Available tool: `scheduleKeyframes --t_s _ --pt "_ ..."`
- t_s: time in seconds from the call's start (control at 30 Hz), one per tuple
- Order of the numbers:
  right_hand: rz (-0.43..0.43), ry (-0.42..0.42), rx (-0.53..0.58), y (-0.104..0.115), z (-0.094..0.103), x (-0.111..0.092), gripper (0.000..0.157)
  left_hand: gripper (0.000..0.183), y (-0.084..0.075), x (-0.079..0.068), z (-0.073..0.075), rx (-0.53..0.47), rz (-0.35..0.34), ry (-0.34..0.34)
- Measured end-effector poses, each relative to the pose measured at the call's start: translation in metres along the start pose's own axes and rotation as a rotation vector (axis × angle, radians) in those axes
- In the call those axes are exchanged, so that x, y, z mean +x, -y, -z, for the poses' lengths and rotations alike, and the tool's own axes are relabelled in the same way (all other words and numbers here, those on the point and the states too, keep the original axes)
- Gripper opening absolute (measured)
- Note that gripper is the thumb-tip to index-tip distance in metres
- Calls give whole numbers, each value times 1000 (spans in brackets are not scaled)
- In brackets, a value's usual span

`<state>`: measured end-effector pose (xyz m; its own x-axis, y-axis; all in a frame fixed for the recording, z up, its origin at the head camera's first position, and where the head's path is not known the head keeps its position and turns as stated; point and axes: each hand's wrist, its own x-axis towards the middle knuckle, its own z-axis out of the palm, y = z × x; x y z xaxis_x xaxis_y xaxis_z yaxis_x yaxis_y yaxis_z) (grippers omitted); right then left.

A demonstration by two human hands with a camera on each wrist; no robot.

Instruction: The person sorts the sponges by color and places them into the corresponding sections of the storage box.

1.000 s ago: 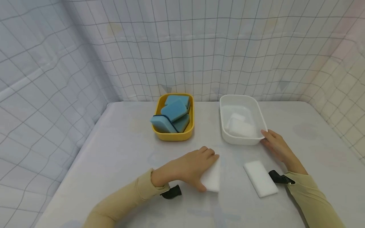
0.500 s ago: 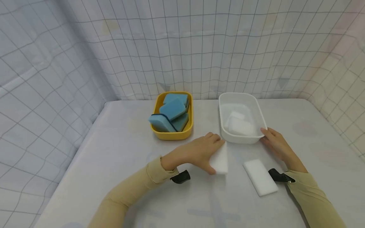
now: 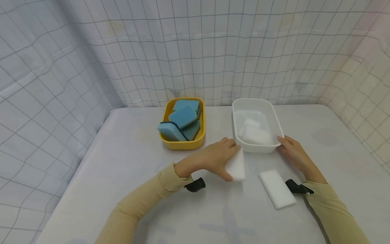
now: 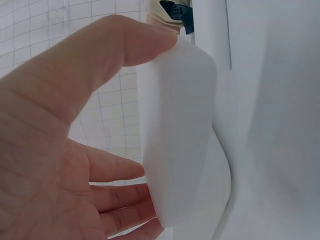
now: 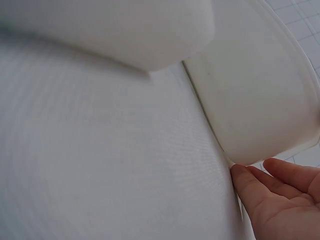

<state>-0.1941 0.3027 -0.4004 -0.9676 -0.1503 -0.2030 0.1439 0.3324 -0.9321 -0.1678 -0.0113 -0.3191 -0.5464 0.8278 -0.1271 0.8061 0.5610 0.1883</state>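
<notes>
My left hand point(image 3: 217, 156) grips a white block sponge point(image 3: 237, 166) by its edges, just in front of the white plastic tub point(image 3: 259, 148). In the left wrist view the thumb lies over one end of the sponge point(image 4: 182, 135) and the fingertips meet the other. My right hand point(image 3: 294, 154) holds the tub's near right corner, fingers at its rim and wall. The right wrist view has those fingertips point(image 5: 242, 172) right at the tub's lower corner point(image 5: 250, 100). Inside the tub lie white sponges point(image 3: 255, 134). Another white sponge point(image 3: 276, 189) rests flat on the table beside my right wrist.
A yellow tub point(image 3: 182, 145) holds several blue sponges point(image 3: 183, 117), left of the white one; one leans over its rim. White table cloth point(image 3: 146, 135) lies beneath. Grid-patterned white curtains point(image 3: 213, 61) rise behind and at both sides.
My left hand has moved forward and to the right with the white sponge, up close to the white tub. My right hand stays on the tub's corner.
</notes>
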Motion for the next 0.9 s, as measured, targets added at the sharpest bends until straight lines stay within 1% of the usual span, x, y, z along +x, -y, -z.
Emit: scheduleKeyframes --t_s 0.17,0.37,0.47,0.67,0.9 --pt "-10 10 9 -1 -1 0 78 95 1 8 1 -13 8 1" --pt "-26 11 5 -1 -1 -1 79 94 2 17 2 15 24 19" --pt "-28 5 -4 -1 0 0 79 95 3 20 4 10 29 25" --pt "-22 7 5 -1 1 0 79 93 3 28 5 -14 26 21" --pt "-6 19 13 0 1 0 79 93 2 37 8 -14 34 36"
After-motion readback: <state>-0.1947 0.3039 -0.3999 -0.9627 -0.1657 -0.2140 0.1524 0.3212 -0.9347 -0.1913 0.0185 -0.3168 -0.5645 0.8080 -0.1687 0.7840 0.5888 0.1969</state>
